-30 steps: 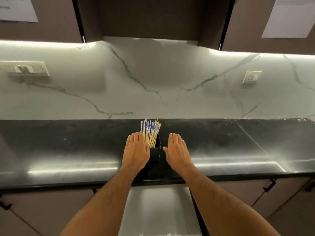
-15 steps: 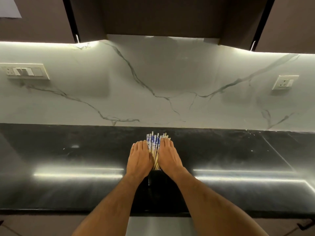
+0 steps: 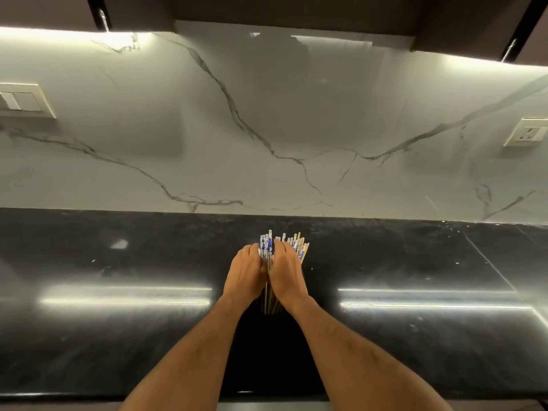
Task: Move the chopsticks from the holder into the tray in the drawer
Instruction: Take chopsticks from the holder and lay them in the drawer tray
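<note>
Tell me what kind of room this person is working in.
Most likely a home kitchen: a dark polished countertop, a marbled backsplash lit from under dark wall cabinets, and a bunch of chopsticks held between both hands.

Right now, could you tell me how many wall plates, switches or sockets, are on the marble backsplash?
2: a switch plate at the far left edge, cut off by the frame, and a socket at the far right. More may lie outside the view.
</note>
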Action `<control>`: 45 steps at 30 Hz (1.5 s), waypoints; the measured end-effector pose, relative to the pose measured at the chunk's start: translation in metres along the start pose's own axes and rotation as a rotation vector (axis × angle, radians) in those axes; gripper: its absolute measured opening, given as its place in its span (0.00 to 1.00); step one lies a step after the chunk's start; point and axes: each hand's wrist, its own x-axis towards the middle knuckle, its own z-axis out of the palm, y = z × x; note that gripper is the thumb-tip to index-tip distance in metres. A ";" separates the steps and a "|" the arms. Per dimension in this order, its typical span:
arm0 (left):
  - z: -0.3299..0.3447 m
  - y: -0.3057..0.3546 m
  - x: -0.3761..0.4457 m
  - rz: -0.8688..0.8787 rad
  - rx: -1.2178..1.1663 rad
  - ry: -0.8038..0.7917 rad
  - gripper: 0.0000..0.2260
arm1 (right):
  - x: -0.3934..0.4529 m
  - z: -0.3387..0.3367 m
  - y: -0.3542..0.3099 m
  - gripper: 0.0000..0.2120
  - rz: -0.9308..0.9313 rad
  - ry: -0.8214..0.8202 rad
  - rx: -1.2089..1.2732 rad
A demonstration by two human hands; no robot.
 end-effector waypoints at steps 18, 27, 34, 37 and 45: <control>0.006 -0.006 0.014 -0.212 -0.613 0.038 0.09 | 0.031 0.014 -0.009 0.13 0.209 0.002 0.114; 0.003 -0.008 0.006 -0.106 -0.502 0.119 0.10 | 0.029 0.013 -0.011 0.09 0.273 -0.007 0.213; 0.001 -0.004 -0.001 -0.114 -0.309 0.177 0.04 | 0.021 0.008 -0.008 0.06 0.326 0.007 0.240; 0.001 -0.004 -0.005 -0.117 -0.276 0.166 0.05 | 0.019 0.007 -0.005 0.13 0.368 -0.026 0.275; 0.003 -0.005 -0.017 -0.094 -0.242 0.148 0.08 | 0.007 0.009 -0.002 0.04 0.442 -0.035 0.354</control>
